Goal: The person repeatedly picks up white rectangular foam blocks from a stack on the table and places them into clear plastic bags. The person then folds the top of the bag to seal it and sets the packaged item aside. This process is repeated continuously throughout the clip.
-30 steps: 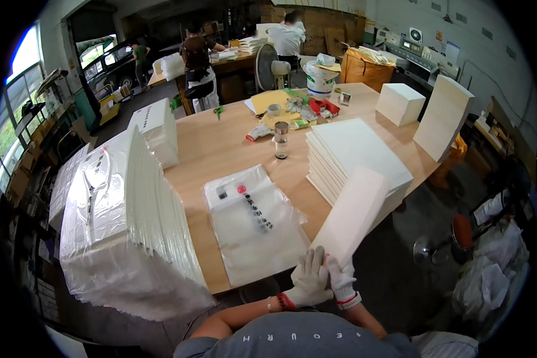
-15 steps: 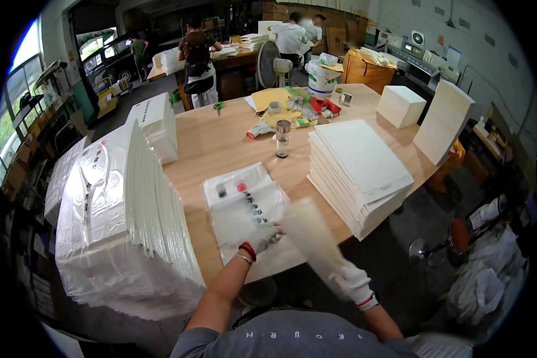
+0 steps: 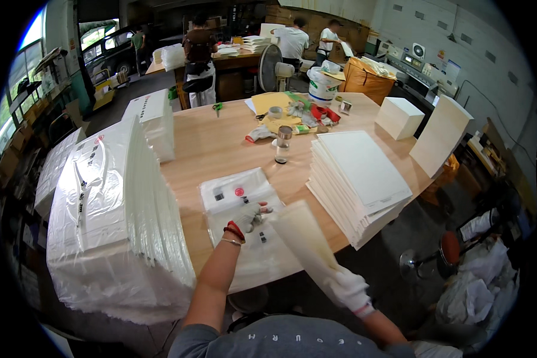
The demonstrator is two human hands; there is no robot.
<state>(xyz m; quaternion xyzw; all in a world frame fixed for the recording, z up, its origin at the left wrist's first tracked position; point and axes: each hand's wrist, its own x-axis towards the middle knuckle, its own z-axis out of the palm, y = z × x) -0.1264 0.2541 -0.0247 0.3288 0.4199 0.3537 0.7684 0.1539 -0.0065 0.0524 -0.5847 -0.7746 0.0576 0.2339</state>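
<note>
My right hand (image 3: 349, 289), in a white glove, grips the near end of a cream-white sheaf of paper (image 3: 304, 237) that slants up toward the table. In a glove with bare or reddish fingertips, my left hand (image 3: 250, 218) hovers on or just over a flat pile of clear plastic bags (image 3: 221, 209) printed with a red round mark and dark characters. Its fingers are stretched out and apart; whether they touch the top bag I cannot tell. The sheaf's far end lies beside the left fingertips, over the bags' right side.
A tall stack of plastic-wrapped paper packs (image 3: 110, 197) stands at left, a stack of white paper (image 3: 364, 173) at right. Beyond are a glass jar (image 3: 282, 146), gloves and tape (image 3: 292, 113), green scissors (image 3: 217, 108) and white blocks (image 3: 400, 116). A stool (image 3: 449, 247) stands right; several people work behind.
My left hand has moved up and slightly left over the bags, away from the sheaf's edge. The right hand still holds the sheaf, now a little lower.
</note>
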